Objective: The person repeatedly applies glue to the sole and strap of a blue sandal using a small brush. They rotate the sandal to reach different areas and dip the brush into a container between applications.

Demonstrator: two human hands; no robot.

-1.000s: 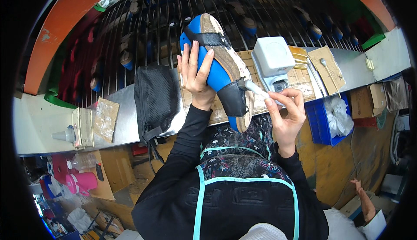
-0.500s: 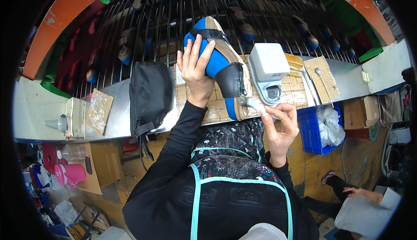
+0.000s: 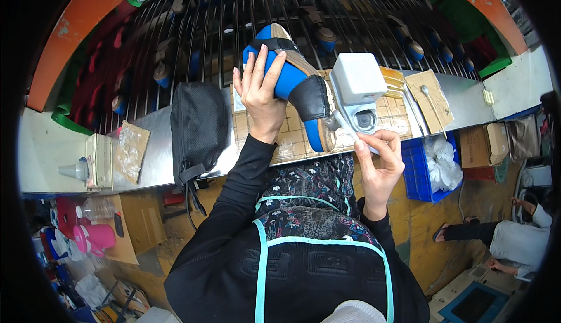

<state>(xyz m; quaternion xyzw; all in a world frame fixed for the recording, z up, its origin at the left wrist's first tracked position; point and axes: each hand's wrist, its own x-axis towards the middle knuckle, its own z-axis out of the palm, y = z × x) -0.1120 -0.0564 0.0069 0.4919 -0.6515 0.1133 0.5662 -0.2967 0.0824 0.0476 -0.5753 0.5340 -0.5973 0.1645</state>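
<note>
My left hand is wrapped over a black-strapped sandal fitted on a blue shoe last. The sandal is tilted, its toe and heel running from far left to near right, above the bench edge. Between the thumb and fingers of my right hand is a small brush with a whitish handle. Its bristle end meets the sole's edge beside the wide black strap. Right of the sandal stands a white dispenser with a small round cup at its base.
Cardboard covers part of the metal bench. A black pouch lies at left, a thin stick tool at right. Beyond, shod lasts sit on a roller conveyor. A blue crate stands below; another person is at lower right.
The brush has moved slightly up along the sole's edge. The sandal has shifted a little up and left in my left hand. Lasts on the conveyor have moved, and the other person has shifted.
</note>
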